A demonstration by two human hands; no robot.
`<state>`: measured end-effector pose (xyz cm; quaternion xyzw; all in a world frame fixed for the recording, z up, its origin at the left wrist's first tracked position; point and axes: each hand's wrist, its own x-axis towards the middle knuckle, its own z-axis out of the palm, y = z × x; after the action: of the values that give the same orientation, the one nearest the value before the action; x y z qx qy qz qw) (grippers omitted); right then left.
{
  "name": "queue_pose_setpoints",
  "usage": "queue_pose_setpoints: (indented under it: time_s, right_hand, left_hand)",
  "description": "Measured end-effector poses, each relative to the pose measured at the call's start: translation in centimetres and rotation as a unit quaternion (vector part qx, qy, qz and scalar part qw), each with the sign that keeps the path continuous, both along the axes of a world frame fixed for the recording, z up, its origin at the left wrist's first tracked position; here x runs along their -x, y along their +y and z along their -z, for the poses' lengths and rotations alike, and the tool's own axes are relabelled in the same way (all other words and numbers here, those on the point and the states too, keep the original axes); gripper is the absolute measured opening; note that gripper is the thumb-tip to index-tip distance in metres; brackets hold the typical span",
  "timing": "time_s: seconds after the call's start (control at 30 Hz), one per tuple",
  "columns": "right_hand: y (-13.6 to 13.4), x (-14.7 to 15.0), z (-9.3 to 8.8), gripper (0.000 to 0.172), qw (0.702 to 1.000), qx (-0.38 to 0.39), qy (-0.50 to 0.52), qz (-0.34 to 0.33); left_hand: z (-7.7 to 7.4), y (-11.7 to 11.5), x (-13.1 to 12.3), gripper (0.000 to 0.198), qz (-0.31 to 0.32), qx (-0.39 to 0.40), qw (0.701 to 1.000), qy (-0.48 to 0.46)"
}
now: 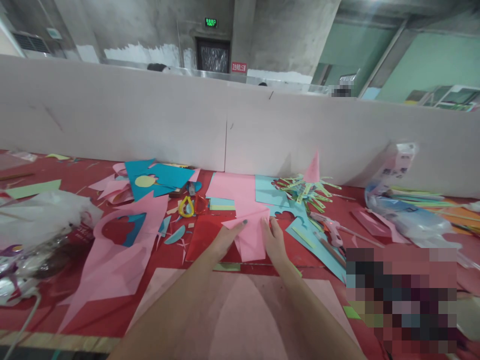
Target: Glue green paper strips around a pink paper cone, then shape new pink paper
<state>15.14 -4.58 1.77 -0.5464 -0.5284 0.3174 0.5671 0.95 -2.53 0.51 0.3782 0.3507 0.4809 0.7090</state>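
Observation:
A pink sheet of paper (252, 240) with a folded, pointed flap lies over a red board (206, 235) in front of me. At its left side is my left hand (228, 239), thumb and fingers on the paper's edge. My right hand (274, 240) holds the right edge, fingertips against the paper. More pink paper (230, 186) lies just behind, beside a light blue sheet (270, 191). Yellow-handled scissors (186, 206) rest to the left of the red board.
Left are a cut pink sheet (116, 270), blue paper (165, 177) and plastic bags (41, 215). Right are a pink cone on green strips (313, 172), a glue gun (330, 226) and a clear bag (420, 217). A white partition (150, 115) stands behind.

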Motion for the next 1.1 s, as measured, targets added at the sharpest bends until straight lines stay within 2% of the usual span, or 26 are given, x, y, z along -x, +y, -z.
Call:
queue_pose_setpoints:
  time_s: [0.1, 0.17, 0.4, 0.73, 0.83, 0.9, 1.0, 1.03, 1.1]
  right_hand:
    - [-0.1, 0.1, -0.2, 0.029, 1.0, -0.009, 0.003, -0.004]
    - [-0.2, 0.2, -0.4, 0.03, 1.0, -0.013, 0.003, -0.003]
    - [-0.3, 0.2, -0.4, 0.03, 1.0, -0.016, -0.009, 0.001]
    - [0.2, -0.2, 0.5, 0.03, 1.0, -0.007, -0.021, -0.001]
    - [0.4, -0.7, 0.8, 0.032, 0.998, 0.025, -0.053, 0.03]
    - [0.6, -1.1, 0.6, 0.036, 0.991, 0.04, -0.089, 0.089]
    - [1.0, -0.7, -0.8, 0.032, 0.97, -0.018, -0.17, 0.175]
    - [1.1, 0.0, -1.4, 0.028, 0.961, -0.052, -0.202, 0.181]
    - [1.4, 2.3, -2.6, 0.023, 0.952, -0.091, -0.266, 0.125]
  left_hand:
    - [-0.4, -0.2, 0.1, 0.032, 0.052, 0.035, 0.997, -0.052]
    - [-0.6, -0.2, 0.2, 0.031, 0.063, 0.048, 0.995, -0.062]
    - [-0.6, -0.1, 0.1, 0.029, 0.032, 0.018, 0.998, -0.055]
    - [-0.3, -0.3, 0.0, 0.039, -0.006, -0.066, 0.996, 0.066]
    - [0.0, 0.0, 0.0, 0.04, -0.03, -0.061, 0.993, 0.098]
    - [0.1, 0.3, 0.0, 0.04, -0.048, -0.062, 0.992, 0.103]
    - [0.3, 0.5, -0.2, 0.038, -0.069, -0.067, 0.99, 0.101]
    - [0.2, 0.5, -0.4, 0.036, -0.069, -0.07, 0.99, 0.1]
    - [0.1, 0.5, -0.5, 0.032, -0.062, -0.075, 0.991, 0.096]
